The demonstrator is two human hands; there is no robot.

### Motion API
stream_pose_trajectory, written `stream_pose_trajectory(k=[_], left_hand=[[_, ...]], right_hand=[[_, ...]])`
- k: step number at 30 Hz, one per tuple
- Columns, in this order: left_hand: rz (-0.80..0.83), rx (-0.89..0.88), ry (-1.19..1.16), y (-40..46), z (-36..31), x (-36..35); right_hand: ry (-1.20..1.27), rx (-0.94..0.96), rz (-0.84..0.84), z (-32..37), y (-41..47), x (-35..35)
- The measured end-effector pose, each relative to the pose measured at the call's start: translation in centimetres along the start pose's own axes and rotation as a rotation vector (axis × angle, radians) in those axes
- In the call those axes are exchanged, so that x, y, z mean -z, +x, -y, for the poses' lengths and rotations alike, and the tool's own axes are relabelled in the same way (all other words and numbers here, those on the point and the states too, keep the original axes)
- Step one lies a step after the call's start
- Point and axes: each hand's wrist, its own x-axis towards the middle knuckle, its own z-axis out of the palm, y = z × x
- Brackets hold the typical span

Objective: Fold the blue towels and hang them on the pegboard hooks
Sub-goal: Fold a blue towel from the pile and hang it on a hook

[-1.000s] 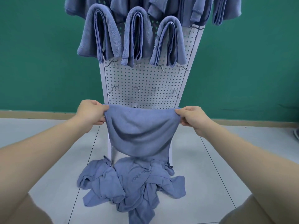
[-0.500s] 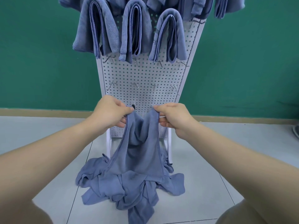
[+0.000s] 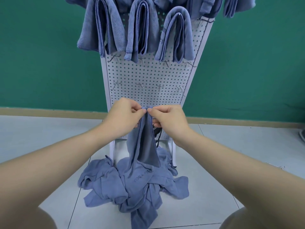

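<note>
A blue towel [image 3: 145,142] hangs folded in half in front of the white pegboard [image 3: 148,75]. My left hand [image 3: 123,117] and my right hand [image 3: 168,119] pinch its top corners together, fingertips nearly touching. Several folded blue towels [image 3: 138,28] hang from hooks on the upper pegboard rows. Bare metal hooks [image 3: 140,85] stick out of the rows below them. A pile of loose blue towels [image 3: 132,184] lies on the floor at the foot of the board.
The pegboard stands on white legs [image 3: 112,149] against a green wall [image 3: 41,63] with a tan baseboard. The floor is pale grey tile [image 3: 41,138]. A dark object shows at the far right edge [image 3: 302,136].
My hands have come together from wide apart, bringing the towel's two top corners to meet, so the spread towel is now folded in half lengthwise.
</note>
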Motion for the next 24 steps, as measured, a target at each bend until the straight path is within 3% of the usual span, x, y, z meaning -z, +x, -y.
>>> stream_pose_trajectory(k=[8,16,24], left_hand=[[-0.075,-0.097,-0.029,-0.3,0.4,-0.9],[-0.156,-0.059,-0.21,-0.6,0.0,-1.0],[-0.086,-0.085,-0.299,-0.7,-0.4,-1.1]], right_hand=[[-0.003,0.001,0.002,0.1,-0.2,-0.1],[0.023,0.055,0.039,0.5,-0.2,0.6],[0.002,0.064,0.063,0.6,-0.3,1.3]])
